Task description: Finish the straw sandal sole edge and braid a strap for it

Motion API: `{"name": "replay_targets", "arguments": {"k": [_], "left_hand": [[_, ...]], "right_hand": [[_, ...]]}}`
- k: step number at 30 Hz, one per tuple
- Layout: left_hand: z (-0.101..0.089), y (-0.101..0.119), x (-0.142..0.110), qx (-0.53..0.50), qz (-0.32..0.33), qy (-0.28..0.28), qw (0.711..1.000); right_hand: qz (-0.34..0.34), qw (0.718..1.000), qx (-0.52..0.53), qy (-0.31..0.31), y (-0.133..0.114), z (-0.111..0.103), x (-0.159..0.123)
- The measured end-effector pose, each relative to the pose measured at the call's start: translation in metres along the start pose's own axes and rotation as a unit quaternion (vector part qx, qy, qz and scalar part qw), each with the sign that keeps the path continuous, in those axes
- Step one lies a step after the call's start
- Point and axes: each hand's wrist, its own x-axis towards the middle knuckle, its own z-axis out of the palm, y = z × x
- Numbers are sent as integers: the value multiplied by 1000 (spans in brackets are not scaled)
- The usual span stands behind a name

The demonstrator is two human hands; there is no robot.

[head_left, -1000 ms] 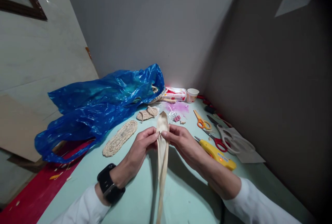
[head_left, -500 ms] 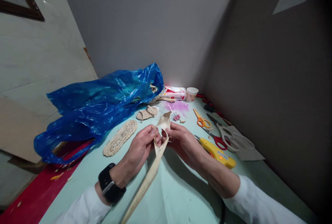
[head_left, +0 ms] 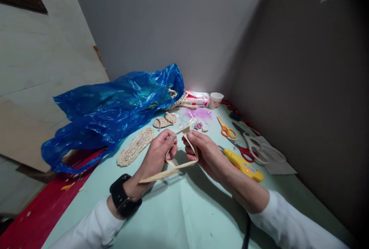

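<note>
A pale dried-husk strip (head_left: 170,173) is stretched and looped between my two hands, above the middle of the table. My left hand (head_left: 162,150) pinches one part of it between thumb and fingers. My right hand (head_left: 198,146) grips the strip close by, with a band of it passing beneath the fingers. A free end reaches left across my left wrist. Just left of my left hand lies a braided oval sole (head_left: 136,147), and behind it a small woven slipper (head_left: 165,120). The exact fold at the fingertips is partly hidden.
A blue plastic bag (head_left: 123,99) sprawls at back left. On the right are a yellow glue gun (head_left: 243,165), orange scissors (head_left: 225,128), red-handled scissors (head_left: 245,153) and large white-handled scissors (head_left: 255,147). A paper cup (head_left: 216,100), a wipes packet (head_left: 197,98) and a pink binder clip (head_left: 198,126) stand farther back.
The strip's long tail has swung from pointing down toward me to lying flatter, leftward, and its loop has widened. My hands have moved slightly apart; the view has shifted a little.
</note>
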Motion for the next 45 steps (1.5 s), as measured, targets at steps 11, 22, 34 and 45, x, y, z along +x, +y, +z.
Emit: {"name": "replay_targets", "arguments": {"k": [11,22,34,45], "left_hand": [[4,12,-2,30,57,73,995],[-21,30,4,110,-31,30,993],[-28,44,8,237,25,1,971],[3,28,-6,156,64,0,986]], "right_hand": [[46,993,-80,-67,5,4,-4],[89,990,-106,-35,-16,-7,-1],[19,954,-300,-5,-32,-14,0],[-19,976,-204,-78,-12,10,-11]]}}
